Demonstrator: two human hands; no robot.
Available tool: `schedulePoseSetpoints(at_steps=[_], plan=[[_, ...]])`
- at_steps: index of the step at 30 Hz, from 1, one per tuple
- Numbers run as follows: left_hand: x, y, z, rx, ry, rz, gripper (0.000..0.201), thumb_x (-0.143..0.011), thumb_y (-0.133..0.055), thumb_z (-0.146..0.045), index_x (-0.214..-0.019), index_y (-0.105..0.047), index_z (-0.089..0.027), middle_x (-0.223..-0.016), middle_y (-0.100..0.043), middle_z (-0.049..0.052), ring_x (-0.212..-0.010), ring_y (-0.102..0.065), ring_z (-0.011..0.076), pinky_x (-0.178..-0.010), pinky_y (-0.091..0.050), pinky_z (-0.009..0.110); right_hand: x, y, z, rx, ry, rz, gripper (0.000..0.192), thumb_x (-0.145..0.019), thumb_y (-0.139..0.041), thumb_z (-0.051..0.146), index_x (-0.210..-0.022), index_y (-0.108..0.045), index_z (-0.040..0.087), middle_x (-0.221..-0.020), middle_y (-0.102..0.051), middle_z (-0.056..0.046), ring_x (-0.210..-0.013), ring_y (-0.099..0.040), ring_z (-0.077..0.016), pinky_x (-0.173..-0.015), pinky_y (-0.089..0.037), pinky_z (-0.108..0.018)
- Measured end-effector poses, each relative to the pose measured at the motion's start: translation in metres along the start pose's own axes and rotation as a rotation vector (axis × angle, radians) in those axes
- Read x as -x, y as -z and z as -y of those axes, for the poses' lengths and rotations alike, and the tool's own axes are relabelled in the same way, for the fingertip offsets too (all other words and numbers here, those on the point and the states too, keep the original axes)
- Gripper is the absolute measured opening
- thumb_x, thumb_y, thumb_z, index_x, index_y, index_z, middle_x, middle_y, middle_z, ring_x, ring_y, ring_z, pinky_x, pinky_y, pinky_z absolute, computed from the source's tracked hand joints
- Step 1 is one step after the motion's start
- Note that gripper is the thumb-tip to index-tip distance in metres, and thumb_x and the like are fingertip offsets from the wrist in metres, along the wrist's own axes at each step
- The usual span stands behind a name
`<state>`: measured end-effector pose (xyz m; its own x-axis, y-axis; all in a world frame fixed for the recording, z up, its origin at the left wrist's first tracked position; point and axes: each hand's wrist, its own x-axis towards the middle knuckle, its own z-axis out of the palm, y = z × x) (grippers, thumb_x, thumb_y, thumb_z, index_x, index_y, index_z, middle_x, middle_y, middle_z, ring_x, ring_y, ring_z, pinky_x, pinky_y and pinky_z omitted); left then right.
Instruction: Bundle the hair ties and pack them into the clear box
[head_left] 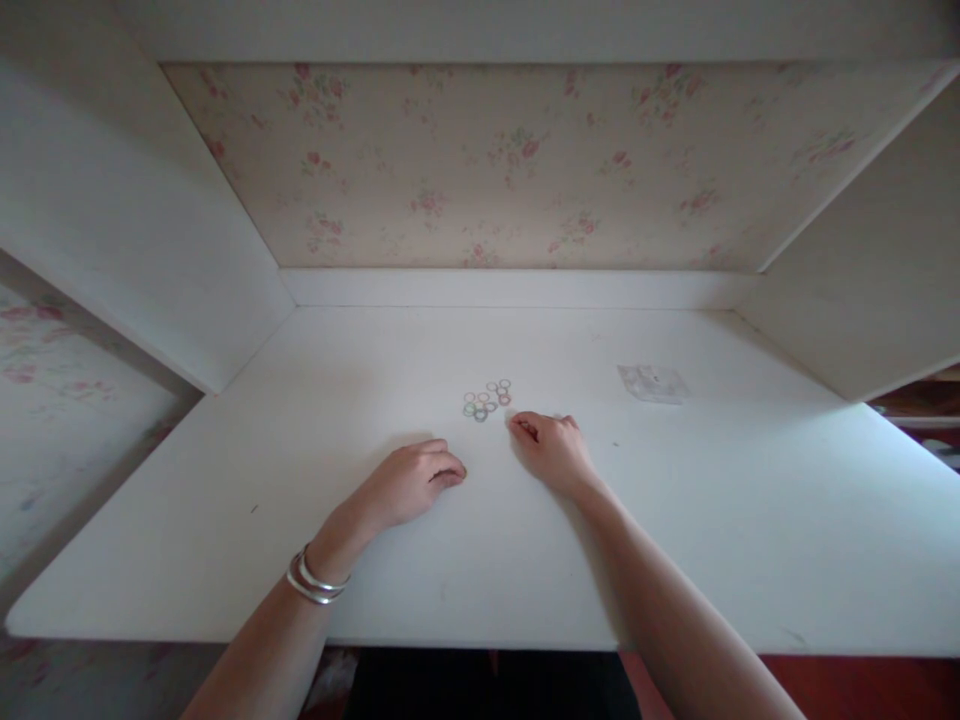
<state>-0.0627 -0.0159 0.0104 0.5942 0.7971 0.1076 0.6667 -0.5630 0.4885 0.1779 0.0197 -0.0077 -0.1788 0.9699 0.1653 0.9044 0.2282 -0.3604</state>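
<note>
Several small thin rings (pixel 480 411), perhaps elastic bands, lie in a loose cluster on the white desk; some look grey, others pinkish, one green. Just to the right and near side of them is my right hand (pixel 551 447), its thumb and fingertips pinched together close to the desk. My left hand (pixel 416 482) rests lower and to the left, fingers curled and thumb against the fingertips, apart from the rings. Whether either pinch has anything in it is hidden or too small to see. Two silver bangles (pixel 316 580) circle my left wrist.
A crumpled clear plastic bag (pixel 652 384) lies on the desk (pixel 450 590) to the right. White side panels (pixel 172 200) and a low back ledge (pixel 510 288) enclose the far side, with floral wallpaper behind. A small dark mark (pixel 254 509) shows at left.
</note>
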Motion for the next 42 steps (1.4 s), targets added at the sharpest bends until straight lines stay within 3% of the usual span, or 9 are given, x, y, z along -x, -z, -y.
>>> schedulePoseSetpoints(at_steps=[10, 25, 31, 38, 42], plan=[[-0.001, -0.001, 0.000, 0.012, -0.002, -0.009, 0.021, -0.091, -0.049, -0.026, -0.092, -0.070, -0.023, -0.086, -0.065, 0.002, -0.080, -0.058, 0.0134, -0.073, -0.045, 0.024, 0.002, -0.001, 0.000, -0.025, 0.066, -0.002, 0.028, -0.093, -0.039, 0.034, -0.093, -0.066, 0.026, -0.087, -0.072, 0.000, -0.078, -0.064, -0.0149, -0.078, -0.032, -0.027], [0.000, -0.001, 0.001, -0.009, 0.004, -0.003, 0.021, -0.091, -0.050, -0.026, -0.091, -0.070, -0.023, -0.084, -0.064, 0.002, -0.079, -0.058, 0.0134, -0.073, -0.045, 0.025, 0.002, -0.001, 0.001, -0.045, 0.068, -0.001, 0.028, -0.092, -0.040, 0.034, -0.093, -0.066, 0.026, -0.088, -0.072, 0.000, -0.080, -0.064, -0.0155, -0.080, -0.034, -0.029], [0.000, 0.003, -0.001, 0.006, -0.003, -0.016, 0.020, -0.091, -0.050, -0.027, -0.092, -0.070, -0.024, -0.085, -0.065, 0.001, -0.079, -0.058, 0.0129, -0.073, -0.044, 0.024, 0.004, 0.001, 0.004, -0.204, 0.078, -0.017, 0.032, -0.093, -0.036, 0.034, -0.096, -0.066, 0.023, -0.092, -0.071, -0.004, -0.082, -0.062, -0.0162, -0.075, -0.040, -0.024], [-0.001, 0.013, -0.001, 0.062, 0.054, -0.173, 0.022, -0.091, -0.050, -0.030, -0.087, -0.068, -0.019, -0.078, -0.063, 0.002, -0.072, -0.056, 0.0120, -0.067, -0.042, 0.023, 0.012, 0.001, 0.015, -0.292, 0.195, -0.062, 0.027, -0.093, -0.040, 0.031, -0.096, -0.066, 0.022, -0.095, -0.069, -0.004, -0.085, -0.061, -0.0157, -0.079, -0.040, -0.025], [-0.002, 0.014, 0.004, 0.073, 0.085, -0.216, 0.020, -0.091, -0.050, -0.027, -0.086, -0.067, -0.018, -0.079, -0.063, 0.002, -0.073, -0.056, 0.0119, -0.067, -0.042, 0.022, 0.022, -0.005, 0.035, -0.339, 0.365, -0.008, 0.027, -0.095, -0.039, 0.031, -0.094, -0.065, 0.022, -0.089, -0.069, -0.002, -0.082, -0.060, -0.0147, -0.079, -0.040, -0.026]])
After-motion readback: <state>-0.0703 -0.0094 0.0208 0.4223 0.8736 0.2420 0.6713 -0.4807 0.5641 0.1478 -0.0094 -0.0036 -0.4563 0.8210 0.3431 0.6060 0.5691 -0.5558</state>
